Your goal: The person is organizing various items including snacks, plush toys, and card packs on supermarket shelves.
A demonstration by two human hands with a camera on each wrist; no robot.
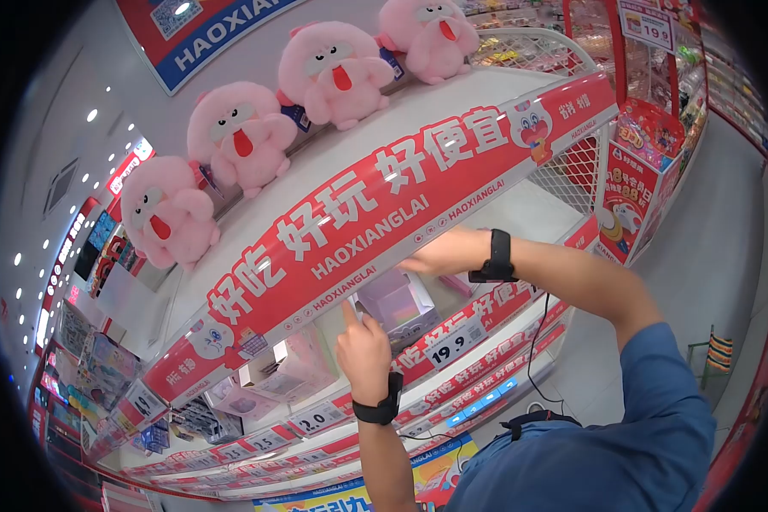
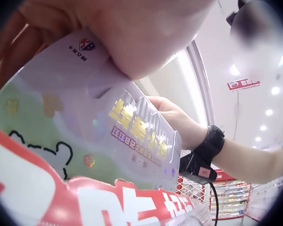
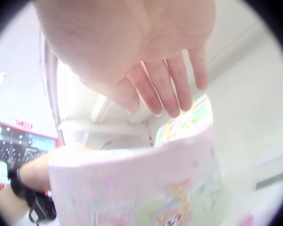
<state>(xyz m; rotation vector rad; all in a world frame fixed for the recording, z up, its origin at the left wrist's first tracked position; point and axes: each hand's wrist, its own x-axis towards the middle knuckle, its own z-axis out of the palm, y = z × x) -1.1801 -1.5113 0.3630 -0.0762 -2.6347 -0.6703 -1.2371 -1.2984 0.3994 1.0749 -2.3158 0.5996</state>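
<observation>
On the shelf under the long red sign, a pastel box [image 1: 397,300] lies between the two hands. The left hand [image 1: 364,348] is at its near left side. In the left wrist view, the left hand [image 2: 146,33] grips the upper edge of the box [image 2: 92,127], fingers partly hidden behind it. The right hand [image 1: 449,252] reaches in from the right, its fingers hidden by the sign in the head view. In the right wrist view, the right hand [image 3: 141,47] hangs over the box [image 3: 132,183], fingers extended and apart, holding nothing.
Several pink plush toys [image 1: 337,75] line the top shelf above the red sign [image 1: 384,200]. More pastel boxes [image 1: 292,365] stand left of the left hand. A white wire rack [image 1: 572,171] is at the right, beside a red display box [image 1: 631,192]. Price strips run below.
</observation>
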